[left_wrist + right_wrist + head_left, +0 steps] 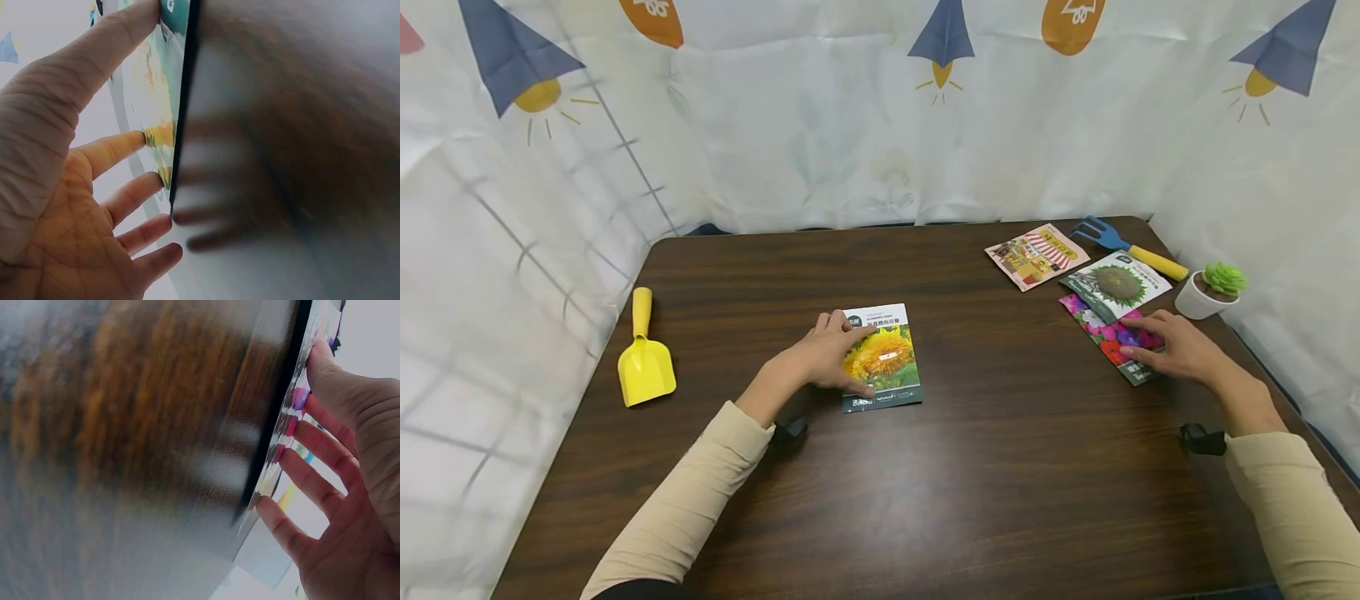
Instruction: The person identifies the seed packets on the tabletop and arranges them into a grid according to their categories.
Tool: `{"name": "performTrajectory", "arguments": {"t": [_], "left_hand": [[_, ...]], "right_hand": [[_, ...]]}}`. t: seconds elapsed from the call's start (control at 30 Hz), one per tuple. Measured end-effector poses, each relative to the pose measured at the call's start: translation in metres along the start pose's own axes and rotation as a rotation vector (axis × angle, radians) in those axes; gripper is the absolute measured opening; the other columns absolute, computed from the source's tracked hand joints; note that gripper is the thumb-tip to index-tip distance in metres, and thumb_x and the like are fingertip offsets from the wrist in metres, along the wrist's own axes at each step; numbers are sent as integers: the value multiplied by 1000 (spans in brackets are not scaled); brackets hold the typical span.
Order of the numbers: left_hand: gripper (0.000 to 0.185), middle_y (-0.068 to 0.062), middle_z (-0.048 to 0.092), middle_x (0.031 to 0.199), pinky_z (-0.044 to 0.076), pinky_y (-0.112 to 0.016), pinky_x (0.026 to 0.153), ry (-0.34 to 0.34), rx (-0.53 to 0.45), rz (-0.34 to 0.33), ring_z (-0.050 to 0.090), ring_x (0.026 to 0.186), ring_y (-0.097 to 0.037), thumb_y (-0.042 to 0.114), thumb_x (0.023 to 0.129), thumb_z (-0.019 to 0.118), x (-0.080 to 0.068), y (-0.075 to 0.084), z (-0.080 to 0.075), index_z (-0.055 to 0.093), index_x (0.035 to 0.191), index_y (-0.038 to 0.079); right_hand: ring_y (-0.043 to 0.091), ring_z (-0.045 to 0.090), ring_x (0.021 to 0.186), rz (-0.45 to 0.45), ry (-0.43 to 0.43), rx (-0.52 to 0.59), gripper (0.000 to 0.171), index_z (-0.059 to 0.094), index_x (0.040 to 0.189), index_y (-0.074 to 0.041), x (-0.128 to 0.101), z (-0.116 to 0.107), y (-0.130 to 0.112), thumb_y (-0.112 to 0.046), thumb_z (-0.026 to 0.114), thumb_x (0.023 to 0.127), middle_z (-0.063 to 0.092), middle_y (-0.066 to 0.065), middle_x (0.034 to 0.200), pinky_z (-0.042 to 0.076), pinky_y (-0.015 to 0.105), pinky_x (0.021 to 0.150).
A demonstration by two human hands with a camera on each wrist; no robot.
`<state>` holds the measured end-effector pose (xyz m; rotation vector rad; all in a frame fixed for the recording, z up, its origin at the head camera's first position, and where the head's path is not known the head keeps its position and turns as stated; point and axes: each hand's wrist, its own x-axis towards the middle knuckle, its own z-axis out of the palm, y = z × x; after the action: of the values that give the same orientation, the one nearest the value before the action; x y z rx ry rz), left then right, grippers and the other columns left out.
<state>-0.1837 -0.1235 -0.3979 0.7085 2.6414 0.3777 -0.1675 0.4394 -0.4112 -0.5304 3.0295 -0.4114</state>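
Head view: The left hand [827, 354] is spread over the flat paper seed packet with a yellow flower [883, 358], thumb near its lower end, fingers loosely extended. The packet lies alone mid-way across the dark wood-grain bench [970, 475]. The right hand [1187, 348] touches the flat packet printed with pink, purple and red flowers [1108, 340], partly beneath the white-and-green packet with a round seed head [1118, 285]. Suggest drawing the lower packet out along the bench, so the upper one is not dragged; mind the white pot with a green succulent [1201, 300] just beyond the right hand.

Left wrist view: Digits fanned, not wrapped around; light fingertip contact should suffice for squaring.

Right wrist view: Fingers gently bent, tips at the packet; pressure cannot be told. Flat pads should avoid creasing.
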Motion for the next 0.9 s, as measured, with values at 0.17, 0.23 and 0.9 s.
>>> {"name": "performTrajectory", "arguments": {"t": [0.17,0.23,0.9], "left_hand": [[108,-11,37,127,37,-44,92,0,-16,-10,31,113,-29,61,72,87,-13,-8,2,36,161,24],[108,-10,37,126,37,-43,91,-4,-17,-9,31,113,-29,61,72,87,-18,-10,3,36,161,24],[109,-11,40,128,43,-49,94,34,-34,-31,35,120,-33,61,69,88,-63,-16,13,40,159,24]], "right_hand": [[34,57,92,-9,11,-5,54,64,129,8,1,0,0,-20,82,87,62,27,110,47,51,78],[35,57,92,-1,3,-5,54,64,129,8,0,0,1,-21,82,87,61,27,111,47,51,79],[37,57,93,10,13,-18,56,62,130,8,0,2,-3,-22,82,87,60,29,111,46,53,78]]}}
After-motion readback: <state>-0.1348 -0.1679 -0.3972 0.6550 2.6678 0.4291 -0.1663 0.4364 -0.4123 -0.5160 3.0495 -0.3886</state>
